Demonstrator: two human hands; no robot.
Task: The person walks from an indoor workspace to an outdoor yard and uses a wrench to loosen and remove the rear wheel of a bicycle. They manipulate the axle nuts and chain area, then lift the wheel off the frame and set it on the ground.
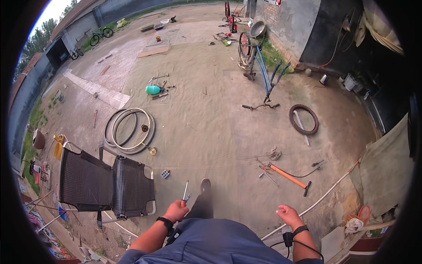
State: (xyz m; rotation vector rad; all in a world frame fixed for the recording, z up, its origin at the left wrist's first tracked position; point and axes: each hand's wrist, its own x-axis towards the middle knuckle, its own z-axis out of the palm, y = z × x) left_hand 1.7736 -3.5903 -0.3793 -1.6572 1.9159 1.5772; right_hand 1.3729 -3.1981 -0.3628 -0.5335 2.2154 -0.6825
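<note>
1. Screwdriver (185, 190) shows in the head view at lower middle, its slim metal shaft pointing up and away from the person, above the ground cloth.
2. Left hand (176, 210) is closed around the tool's handle; a dark band circles the wrist.
3. Right hand (288, 214) is well apart from the left, at the other side of the body, with its fingers loosely curled; how far they close I cannot tell. A dark band circles this wrist too.
4. Just ahead of the left hand are a grey shoe (205, 185) and a small grey block (165, 174) with dark round spots. To the left stands a folding chair (134, 187) with black mesh.
5. Beyond the chair, pale and grey hoops (152, 132) lie overlapping on the ground; farther out is a teal bottle (153, 89) among small tools.
6. Ahead of the right hand lie an orange pump (288, 176) with a dark hose and a crumpled rag (274, 153). Farther away are a dark tyre (292, 119), lying flat over a pale strip, and a blue bicycle frame (262, 66), handlebar on the ground.
</note>
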